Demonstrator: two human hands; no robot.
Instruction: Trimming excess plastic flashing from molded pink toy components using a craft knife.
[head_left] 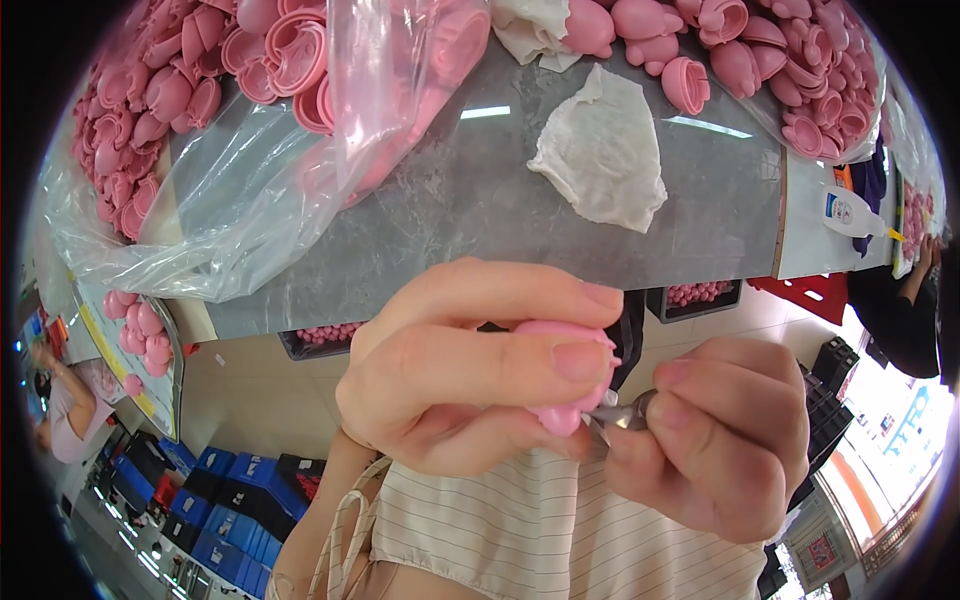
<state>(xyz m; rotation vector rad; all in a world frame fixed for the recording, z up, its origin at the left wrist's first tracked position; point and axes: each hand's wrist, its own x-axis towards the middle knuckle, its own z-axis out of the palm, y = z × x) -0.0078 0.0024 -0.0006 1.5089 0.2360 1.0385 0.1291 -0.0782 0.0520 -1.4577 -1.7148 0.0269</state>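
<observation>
My left hand (450,372) is closed around a small, rounded pink plastic piece (560,418), held in front of my body. Fingers and thumb cover most of the piece, so its full shape is hidden. In my right hand (725,440), thumb and fingers pinch a short silvery metal tool (628,412). Its tip meets the edge of the pink piece by my left thumb. Whether the tool is a blade or tweezers I cannot make out. Beyond both hands lies a crumpled white cloth (605,150) on the grey table (440,220).
Heaped pink plastic shells (165,95) and a clear plastic bag (230,235) fill the far left. More pink pieces (815,85) lie far right, near a white squeeze bottle (852,213). Below the table edge stands a dark crate (735,298). Other people work at both sides.
</observation>
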